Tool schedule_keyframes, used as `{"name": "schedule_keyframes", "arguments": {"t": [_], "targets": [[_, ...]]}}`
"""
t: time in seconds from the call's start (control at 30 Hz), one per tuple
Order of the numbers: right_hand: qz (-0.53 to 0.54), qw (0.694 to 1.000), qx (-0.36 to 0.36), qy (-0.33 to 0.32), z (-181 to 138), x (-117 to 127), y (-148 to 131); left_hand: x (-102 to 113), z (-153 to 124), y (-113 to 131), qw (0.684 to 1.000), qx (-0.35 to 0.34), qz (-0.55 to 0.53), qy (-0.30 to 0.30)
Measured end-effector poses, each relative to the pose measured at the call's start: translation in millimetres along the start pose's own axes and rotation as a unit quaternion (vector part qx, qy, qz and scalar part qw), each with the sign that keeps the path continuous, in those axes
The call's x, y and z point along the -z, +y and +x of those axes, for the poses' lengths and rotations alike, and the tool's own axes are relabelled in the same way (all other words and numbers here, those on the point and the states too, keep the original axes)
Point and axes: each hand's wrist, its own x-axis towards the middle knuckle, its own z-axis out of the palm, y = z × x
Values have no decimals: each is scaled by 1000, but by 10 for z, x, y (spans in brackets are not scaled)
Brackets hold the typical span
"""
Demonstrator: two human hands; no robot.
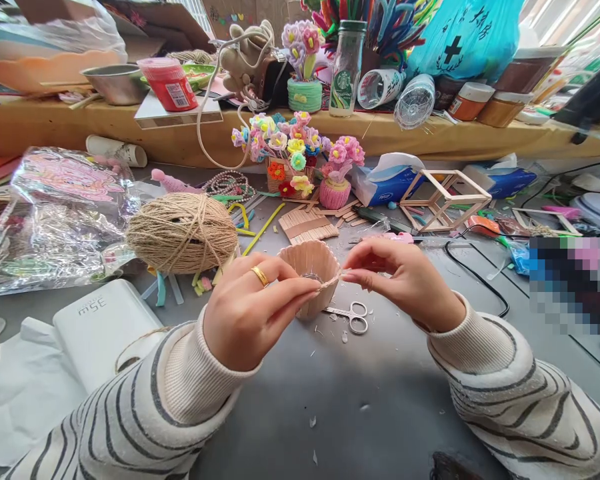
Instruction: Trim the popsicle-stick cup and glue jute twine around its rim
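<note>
A small cup of upright wooden craft sticks (313, 308) stands on the grey table in front of me, with a thin twisted cord (334, 279) along its rim. My left hand (253, 310), a gold ring on one finger, pinches the cord against the near rim. At the rim's right side, my right hand (405, 283) pinches the cord's other stretch between thumb and fingertips. Small scissors (356, 317) lie on the table just right of the cup's base. The cup's inside shows only in part.
A big ball of jute twine (183, 233) sits left of the cup, near a white power bank (107, 333). Behind are craft sticks (307, 225), pipe-cleaner flowers (285, 150) and a stick frame (445, 200). A black cable (480, 273) curves at right.
</note>
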Motion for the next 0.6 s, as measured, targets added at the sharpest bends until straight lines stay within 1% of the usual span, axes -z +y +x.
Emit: {"name": "schedule_keyframes", "arguments": {"t": [0.13,0.27,0.43,0.6], "targets": [[45,998,-25,-22,9,-5,39,-7,-19,-12,1000,11,-18,-1],[78,995,-42,-44,15,8,60,-2,-21,-28,1000,-10,-28,5],[79,995,-46,-43,21,16,53,2,-26,-57,999,-44,-31,3],[79,996,-37,-36,27,10,48,-5,-42,-48,999,-32,-29,3]]}}
